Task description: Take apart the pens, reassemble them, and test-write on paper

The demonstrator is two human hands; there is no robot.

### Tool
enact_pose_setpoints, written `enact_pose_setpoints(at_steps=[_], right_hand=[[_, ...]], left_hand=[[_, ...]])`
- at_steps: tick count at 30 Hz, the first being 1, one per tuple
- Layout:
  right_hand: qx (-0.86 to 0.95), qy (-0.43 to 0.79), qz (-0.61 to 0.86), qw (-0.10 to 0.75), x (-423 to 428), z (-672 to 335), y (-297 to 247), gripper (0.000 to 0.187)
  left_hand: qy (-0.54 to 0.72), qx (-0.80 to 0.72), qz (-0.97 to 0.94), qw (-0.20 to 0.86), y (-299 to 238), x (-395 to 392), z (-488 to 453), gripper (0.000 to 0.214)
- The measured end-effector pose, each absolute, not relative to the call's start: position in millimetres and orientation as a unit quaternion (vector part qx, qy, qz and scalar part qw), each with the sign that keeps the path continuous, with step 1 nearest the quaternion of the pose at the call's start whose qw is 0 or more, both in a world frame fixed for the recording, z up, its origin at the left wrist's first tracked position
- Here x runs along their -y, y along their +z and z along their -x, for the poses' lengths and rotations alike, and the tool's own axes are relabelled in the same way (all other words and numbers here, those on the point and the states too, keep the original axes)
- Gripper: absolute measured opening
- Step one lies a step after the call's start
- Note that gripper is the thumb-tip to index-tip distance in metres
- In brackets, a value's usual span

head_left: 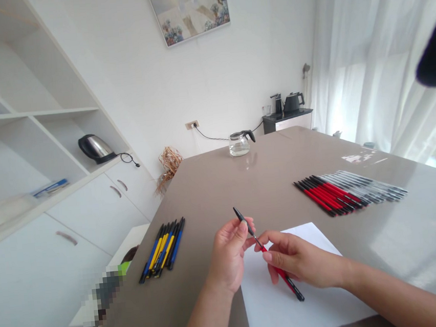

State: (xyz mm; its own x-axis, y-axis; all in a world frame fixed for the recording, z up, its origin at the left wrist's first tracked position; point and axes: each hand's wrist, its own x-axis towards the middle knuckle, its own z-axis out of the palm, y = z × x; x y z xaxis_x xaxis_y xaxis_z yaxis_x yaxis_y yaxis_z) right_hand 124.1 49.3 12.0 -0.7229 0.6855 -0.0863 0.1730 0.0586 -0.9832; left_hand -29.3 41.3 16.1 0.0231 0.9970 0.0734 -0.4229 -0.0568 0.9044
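Note:
Above a white sheet of paper (273, 317), both hands are on one red and black pen. My left hand (227, 255) pinches its black tip section (239, 214) between thumb and fingers. My right hand (302, 260) is closed on the red barrel (281, 273), whose black end points down towards the paper. A thin, paler piece shows between the tip section and the barrel, so the two look drawn apart. To the left lie blue and yellow pens (163, 246) in a loose pile. Red pens (327, 194) lie in a row on the right, beside clear-barrelled pens (366, 185).
A glass pot (239, 145) with clear liquid stands at the far end of the brown table (204, 185). White scraps (358, 156) lie near the right edge. Left are white shelves with a steel kettle (96, 148); a dark kettle (292, 102) stands on the back cabinet.

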Motion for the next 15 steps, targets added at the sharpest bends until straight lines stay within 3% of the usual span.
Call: enact_pose_setpoints(at_steps=[15], right_hand=[[0.672,0.606,0.374,0.202,-49.4,-125.3,13.0,0.02]], left_hand=[[0.643,-0.372,-0.346,0.573,13.3,-49.1,41.9,0.024]])
